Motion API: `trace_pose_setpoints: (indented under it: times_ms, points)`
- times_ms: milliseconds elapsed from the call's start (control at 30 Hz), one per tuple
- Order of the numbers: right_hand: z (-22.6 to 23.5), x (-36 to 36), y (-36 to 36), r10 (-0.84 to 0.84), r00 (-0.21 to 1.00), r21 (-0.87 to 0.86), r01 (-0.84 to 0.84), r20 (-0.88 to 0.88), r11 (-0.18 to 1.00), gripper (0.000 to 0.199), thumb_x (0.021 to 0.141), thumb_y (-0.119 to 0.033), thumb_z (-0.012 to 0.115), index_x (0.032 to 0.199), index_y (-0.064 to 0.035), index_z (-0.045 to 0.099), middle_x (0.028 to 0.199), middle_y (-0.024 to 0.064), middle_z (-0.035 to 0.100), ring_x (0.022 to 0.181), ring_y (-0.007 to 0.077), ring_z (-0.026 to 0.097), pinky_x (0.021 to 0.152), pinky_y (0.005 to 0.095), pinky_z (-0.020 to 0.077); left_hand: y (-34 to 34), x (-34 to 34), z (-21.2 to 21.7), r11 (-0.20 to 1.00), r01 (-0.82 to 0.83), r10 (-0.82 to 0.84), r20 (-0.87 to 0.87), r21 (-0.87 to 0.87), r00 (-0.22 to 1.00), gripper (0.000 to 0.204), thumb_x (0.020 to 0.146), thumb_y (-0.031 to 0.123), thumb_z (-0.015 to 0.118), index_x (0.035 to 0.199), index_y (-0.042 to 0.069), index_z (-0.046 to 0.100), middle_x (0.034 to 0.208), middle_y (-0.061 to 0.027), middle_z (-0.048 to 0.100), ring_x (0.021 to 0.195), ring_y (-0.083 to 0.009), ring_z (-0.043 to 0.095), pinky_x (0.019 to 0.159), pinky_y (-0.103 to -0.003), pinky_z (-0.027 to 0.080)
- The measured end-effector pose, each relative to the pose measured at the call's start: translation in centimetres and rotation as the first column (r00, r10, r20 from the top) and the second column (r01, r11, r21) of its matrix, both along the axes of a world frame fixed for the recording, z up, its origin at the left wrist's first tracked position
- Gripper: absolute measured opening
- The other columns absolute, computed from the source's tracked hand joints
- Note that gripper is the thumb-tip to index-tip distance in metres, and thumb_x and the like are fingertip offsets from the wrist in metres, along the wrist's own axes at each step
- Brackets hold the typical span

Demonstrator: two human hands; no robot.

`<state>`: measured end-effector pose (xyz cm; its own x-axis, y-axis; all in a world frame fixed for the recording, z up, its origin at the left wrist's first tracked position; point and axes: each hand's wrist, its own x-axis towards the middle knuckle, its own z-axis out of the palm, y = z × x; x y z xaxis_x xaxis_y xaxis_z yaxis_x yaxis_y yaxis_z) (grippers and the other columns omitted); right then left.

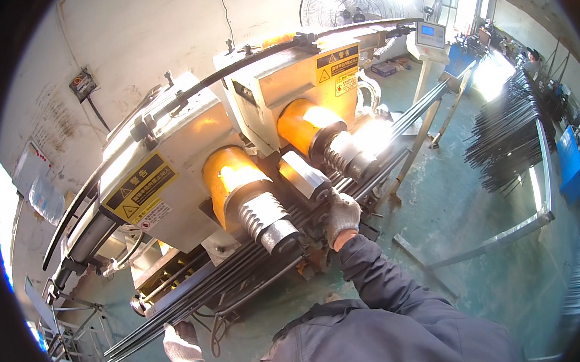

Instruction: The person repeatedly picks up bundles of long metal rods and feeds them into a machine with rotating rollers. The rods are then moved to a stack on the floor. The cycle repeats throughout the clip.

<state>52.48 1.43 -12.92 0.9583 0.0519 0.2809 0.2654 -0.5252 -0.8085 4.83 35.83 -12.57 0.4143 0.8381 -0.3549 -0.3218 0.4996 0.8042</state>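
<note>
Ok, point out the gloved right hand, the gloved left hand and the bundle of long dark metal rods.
Gloved right hand (342,215): head view, back of glove.
Gloved left hand (181,349): head view, knuckles.
Bundle of long dark metal rods (197,289): head view, mid-length.

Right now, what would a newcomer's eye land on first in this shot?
The big grey machine with two orange cylinders fills the middle. Long dark rods run under its rollers from lower left to upper right, with the gloved right hand on them by the machine and the gloved left hand near their lower end. A rack of rods stands at right.
</note>
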Motion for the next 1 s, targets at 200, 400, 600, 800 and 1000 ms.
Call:
trace_pose_setpoints:
  times_ms: [200, 400, 600, 800, 1000]
  points:
    - [-0.7, 0.6, 0.6, -0.091, 0.974, 0.173, 0.128, -0.206, 0.976, 0.025, 0.11, -0.023, 0.064, 0.116, -0.0079, 0.083, 0.099, 0.0166, 0.083, 0.094, 0.0354, 0.081, 0.081, 0.047, 0.0624, -1.5, 3.0, -0.1, 1.0, -0.01, 0.009, 0.026, 0.03, 1.0, 0.045, 0.118, 0.038, 0.068, 0.154, 0.011, 0.066, 0.143, -0.0065, 0.079, 0.134, -0.0256, 0.072, 0.116, -0.048, 0.053]
    - [-1.6, 1.7, 1.0, -0.167, 0.981, 0.031, 0.171, -0.099, 0.985, 0.04, 0.117, -0.033, 0.059, 0.104, -0.005, 0.085, 0.093, 0.0195, 0.083, 0.089, 0.0385, 0.081, 0.08, 0.0483, 0.0602, -2.7, 3.7, 2.8, 0.991, -0.096, 0.113, 0.209, -0.09, 0.971, 0.06, 0.124, 0.046, 0.049, 0.166, 0.003, 0.057, 0.162, -0.0189, 0.067, 0.147, -0.0356, 0.065, 0.13, -0.053, 0.048]
    - [0.2, 0.6, 1.2, -0.119, 0.953, 0.291, 0.202, -0.277, 0.935, 0.042, 0.117, -0.034, 0.061, 0.099, -0.0042, 0.085, 0.082, 0.0147, 0.081, 0.074, 0.0325, 0.078, 0.071, 0.046, 0.058, -1.6, 3.3, 3.1, 0.996, -0.082, 0.069, 0.23, 0.047, 0.971, 0.066, 0.124, 0.05, 0.05, 0.167, 0.0, 0.055, 0.165, -0.0217, 0.064, 0.148, -0.0379, 0.064, 0.131, -0.052, 0.047]
    - [2.3, -1.9, 2.0, -0.159, 0.883, 0.352, 0.333, -0.441, 0.875, 0.047, 0.106, -0.046, 0.08, 0.1, 0.0002, 0.083, 0.081, 0.0251, 0.075, 0.082, 0.0461, 0.075, 0.08, 0.0531, 0.056, -3.1, 6.3, 2.5, 0.995, 0.058, -0.072, 0.183, 0.08, 0.981, 0.056, 0.124, 0.033, 0.052, 0.166, -0.003, 0.054, 0.161, -0.023, 0.067, 0.145, -0.0375, 0.068, 0.131, -0.053, 0.051]
    - [1.8, -0.1, 0.9, -0.099, 0.92, 0.353, 0.243, -0.38, 0.904, 0.05, 0.105, -0.05, 0.075, 0.098, -0.0007, 0.083, 0.086, 0.0278, 0.077, 0.088, 0.0489, 0.077, 0.084, 0.0544, 0.0583, -3.0, 6.5, 1.5, 0.995, 0.103, -0.103, 0.162, 0.009, 0.981, 0.059, 0.123, 0.038, 0.056, 0.162, -0.005, 0.059, 0.159, -0.0218, 0.069, 0.138, -0.0369, 0.071, 0.126, -0.052, 0.054]
